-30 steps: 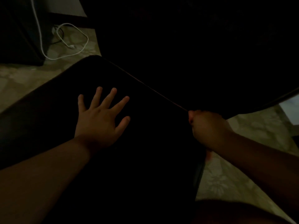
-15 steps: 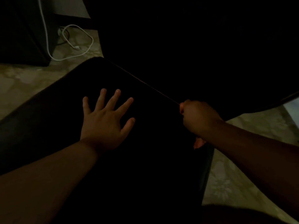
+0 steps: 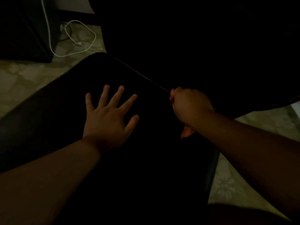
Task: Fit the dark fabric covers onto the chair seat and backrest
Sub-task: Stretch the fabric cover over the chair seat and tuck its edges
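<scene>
The left hand [image 3: 107, 117] lies flat on the dark fabric-covered chair seat [image 3: 48, 124]; the right hand [image 3: 190, 108] is to its right; a white looped cable [image 3: 81, 44] lies on the floor [image 3: 21, 78] far left

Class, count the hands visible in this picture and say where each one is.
2. The open left hand lies flat on the dark fabric seat cover; the curled right hand grips the cover's back edge.

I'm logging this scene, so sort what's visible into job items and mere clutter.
Job:
dark fabric-covered chair seat
dark backrest
left hand, pressed flat on the seat
right hand, fingers curled at the seat's rear edge

Clutter:
white looped cable
pale patterned floor
</scene>
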`<action>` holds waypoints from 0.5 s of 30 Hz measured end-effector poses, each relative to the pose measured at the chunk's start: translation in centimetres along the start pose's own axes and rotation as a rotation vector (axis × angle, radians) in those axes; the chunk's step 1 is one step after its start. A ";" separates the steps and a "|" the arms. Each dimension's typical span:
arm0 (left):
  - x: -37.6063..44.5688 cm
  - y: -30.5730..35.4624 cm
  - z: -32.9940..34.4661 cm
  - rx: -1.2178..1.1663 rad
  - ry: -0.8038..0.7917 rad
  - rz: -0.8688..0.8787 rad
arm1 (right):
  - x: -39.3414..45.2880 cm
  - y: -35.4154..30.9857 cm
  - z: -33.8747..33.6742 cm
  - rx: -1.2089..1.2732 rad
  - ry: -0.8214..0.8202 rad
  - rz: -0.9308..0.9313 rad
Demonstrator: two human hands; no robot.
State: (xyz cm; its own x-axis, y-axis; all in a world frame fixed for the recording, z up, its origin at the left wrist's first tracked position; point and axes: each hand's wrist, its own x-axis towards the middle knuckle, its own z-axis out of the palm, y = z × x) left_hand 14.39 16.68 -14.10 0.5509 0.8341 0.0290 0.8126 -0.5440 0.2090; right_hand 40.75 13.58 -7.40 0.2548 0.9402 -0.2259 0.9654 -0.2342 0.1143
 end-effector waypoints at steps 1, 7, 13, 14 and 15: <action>0.0 0.0 0.1 0.003 -0.005 -0.002 | -0.4 0.7 -0.2 -0.027 -0.026 -0.012; 0.1 0.0 -0.3 -0.026 -0.022 0.044 | -3.3 3.7 0.0 -0.072 -0.046 0.011; -0.3 0.2 -0.4 -0.037 -0.010 -0.017 | 3.0 -1.1 0.3 0.061 0.003 -0.017; -0.3 0.1 -0.4 -0.032 -0.008 -0.024 | 2.5 -0.8 -0.1 0.064 0.002 -0.026; -0.2 0.2 -0.3 -0.028 -0.007 -0.023 | 1.6 0.1 -0.3 0.063 0.001 -0.032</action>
State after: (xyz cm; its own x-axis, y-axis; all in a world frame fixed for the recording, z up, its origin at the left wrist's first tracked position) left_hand 14.34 16.42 -13.74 0.5337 0.8455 0.0174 0.8194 -0.5222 0.2364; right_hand 41.27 15.08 -7.44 0.2238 0.9478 -0.2273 0.9746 -0.2190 0.0464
